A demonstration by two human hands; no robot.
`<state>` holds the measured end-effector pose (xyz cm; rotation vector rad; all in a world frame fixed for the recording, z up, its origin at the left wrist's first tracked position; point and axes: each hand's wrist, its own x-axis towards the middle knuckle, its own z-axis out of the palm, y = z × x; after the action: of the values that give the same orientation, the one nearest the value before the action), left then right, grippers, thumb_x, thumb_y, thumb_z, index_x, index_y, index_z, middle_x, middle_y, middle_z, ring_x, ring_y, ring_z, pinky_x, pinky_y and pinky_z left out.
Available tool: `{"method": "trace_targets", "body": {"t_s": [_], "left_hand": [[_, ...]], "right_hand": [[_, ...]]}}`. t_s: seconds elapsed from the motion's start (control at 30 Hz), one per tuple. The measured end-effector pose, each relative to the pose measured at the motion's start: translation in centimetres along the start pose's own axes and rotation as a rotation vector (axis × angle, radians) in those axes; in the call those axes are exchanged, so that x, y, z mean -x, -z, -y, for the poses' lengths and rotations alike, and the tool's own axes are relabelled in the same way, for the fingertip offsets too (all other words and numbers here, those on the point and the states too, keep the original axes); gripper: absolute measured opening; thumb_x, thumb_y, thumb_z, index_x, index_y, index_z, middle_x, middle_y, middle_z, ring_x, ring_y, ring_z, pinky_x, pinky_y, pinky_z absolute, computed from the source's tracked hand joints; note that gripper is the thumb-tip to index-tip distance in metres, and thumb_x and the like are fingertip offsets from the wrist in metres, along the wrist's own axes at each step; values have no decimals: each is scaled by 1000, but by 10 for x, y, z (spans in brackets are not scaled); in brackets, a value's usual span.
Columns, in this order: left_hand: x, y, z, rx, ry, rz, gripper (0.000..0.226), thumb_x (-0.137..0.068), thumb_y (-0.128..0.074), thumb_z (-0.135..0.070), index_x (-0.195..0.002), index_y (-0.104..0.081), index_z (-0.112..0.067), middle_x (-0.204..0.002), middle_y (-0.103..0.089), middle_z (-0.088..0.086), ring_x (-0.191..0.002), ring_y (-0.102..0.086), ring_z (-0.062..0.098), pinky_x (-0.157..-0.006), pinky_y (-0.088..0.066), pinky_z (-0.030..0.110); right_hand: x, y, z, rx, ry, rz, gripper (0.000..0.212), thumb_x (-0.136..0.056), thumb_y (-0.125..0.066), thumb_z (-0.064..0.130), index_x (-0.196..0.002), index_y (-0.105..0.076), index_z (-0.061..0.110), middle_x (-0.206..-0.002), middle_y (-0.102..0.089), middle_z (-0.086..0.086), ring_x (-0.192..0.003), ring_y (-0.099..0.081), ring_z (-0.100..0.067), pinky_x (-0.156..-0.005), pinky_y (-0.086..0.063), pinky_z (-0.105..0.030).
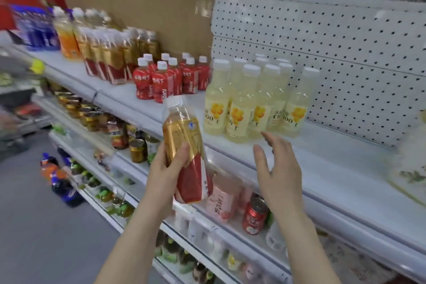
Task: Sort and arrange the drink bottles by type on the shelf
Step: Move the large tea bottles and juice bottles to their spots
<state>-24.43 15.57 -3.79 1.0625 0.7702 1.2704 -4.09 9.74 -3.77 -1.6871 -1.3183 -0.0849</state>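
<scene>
Left hand (168, 168) is wrapped round the amber bottle (186, 152), thumb across the front, fingers curled behind, a firm clasp at the waist. The bottle is off the shelf (322, 168), tilted with its cap leaning far and left, held in front of the near edge between the red bottles (168, 78) and the yellow bottles (253, 104). Its label is gold above and red below, with a small round blue-and-white mark on the gold; the white writing low on the red is too blurred to read. Right hand (279, 168) holds nothing, fingers straight and spread, reaching up beside the yellow bottles' bases; whether a fingertip touches one, I can't tell. Those yellow bottles stand upright in a cluster on the shelf, pale drink, white caps, cream labels with a yellow fruit picture and the digits 100. To their left the small red bottles, white-capped, carry white characters and sideways capitals that look like JUI, the rest unclear. Further left and far stands a pack of gold-and-red bottles (108, 57) with the same colours as the held one, then an orange bottle (66, 37) and blue bottles (36, 27). Behind them are cardboard (138, 7) on the left and pegboard (322, 41) on the right. One shelf down, a red can (254, 217) stands beside a pink pack (222, 198), both with unreadable writing.
</scene>
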Motion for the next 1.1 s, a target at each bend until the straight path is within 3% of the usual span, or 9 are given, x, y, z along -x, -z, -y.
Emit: {"method": "trace_targets", "body": {"t_s": [0.1, 0.17, 0.3, 0.4, 0.47, 0.6, 0.87, 1.0, 1.1], "left_hand": [[-15, 55, -13, -12, -19, -39, 45, -73, -71, -49, -116, -62, -39, -112, -74, -1, -100, -73, 22, -85, -56, 41], [-26, 95, -23, -34, -22, -71, 49, -73, -79, -52, -117, -61, -39, -110, -75, -3, -99, -73, 23, -83, -57, 42], [-49, 175, -46, -72, -55, -111, 68, -64, -75, -59, -126, -58, -37, -114, -74, -2, -99, -73, 22, -78, -60, 36], [-65, 225, -63, -103, -70, -128, 52, -78, -76, -51, -125, -57, -37, -112, -74, -4, -97, -73, 21, -70, -60, 31], [-77, 255, -74, -124, -76, -135, 50, -75, -74, -55, -121, -59, -42, -112, -74, -7, -98, -73, 19, -73, -59, 32], [-105, 300, -87, -174, -96, -139, 84, -52, -77, -78, -125, -58, -42, -117, -72, -6, -103, -72, 18, -82, -56, 37], [-190, 350, -96, -162, -91, -126, 51, -72, -76, -61, -118, -61, -44, -110, -74, -8, -97, -73, 17, -70, -60, 29], [-246, 373, -106, -177, -118, -133, 61, -69, -70, -56, -124, -58, -35, -109, -74, -7, -96, -73, 16, -70, -59, 23], [-290, 390, -118, -178, -130, -125, 53, -80, -75, -50, -127, -57, -34, -110, -74, -6, -97, -72, 16, -72, -59, 23]], "right_hand": [[-9, -53, 40, -50, 50, 81, 36, -105, -52, 34, -139, -56, 25, -132, -55, 11, -122, -53, -9, -100, -37, -23], [-16, -90, 68, -91, 49, 122, 36, -105, -51, 37, -140, -55, 27, -131, -52, 16, -123, -52, -8, -103, -40, -27], [-35, -163, 126, -143, 96, 160, 39, -105, -51, 37, -142, -54, 24, -133, -57, 8, -123, -52, -8, -104, -42, -30], [-56, -212, 164, -128, 133, 179, 42, -106, -51, 36, -144, -51, 20, -136, -57, 4, -124, -52, -10, -105, -42, -31], [-72, -239, 183, -110, 144, 181, 44, -106, -50, 37, -147, -49, 21, -140, -55, 3, -126, -52, -11, -106, -43, -33], [-111, -288, 209, -54, 172, 171, 44, -106, -50, 39, -145, -49, 20, -135, -58, 2, -119, -55, -14, -102, -47, -35], [-191, -384, 243, -22, 183, 210, 53, -106, -50, 40, -153, -39, 19, -150, -48, -4, -132, -49, -19, -101, -36, -27], [-234, -433, 256, -55, 169, 184, 55, -105, -52, 39, -154, -37, 20, -148, -48, -5, -131, -50, -21, -100, -39, -30], [-263, -465, 273, -58, 178, 106, 55, -104, -54, 35, -154, -38, 18, -147, -49, -5, -132, -50, -22, -105, -41, -36]]}}
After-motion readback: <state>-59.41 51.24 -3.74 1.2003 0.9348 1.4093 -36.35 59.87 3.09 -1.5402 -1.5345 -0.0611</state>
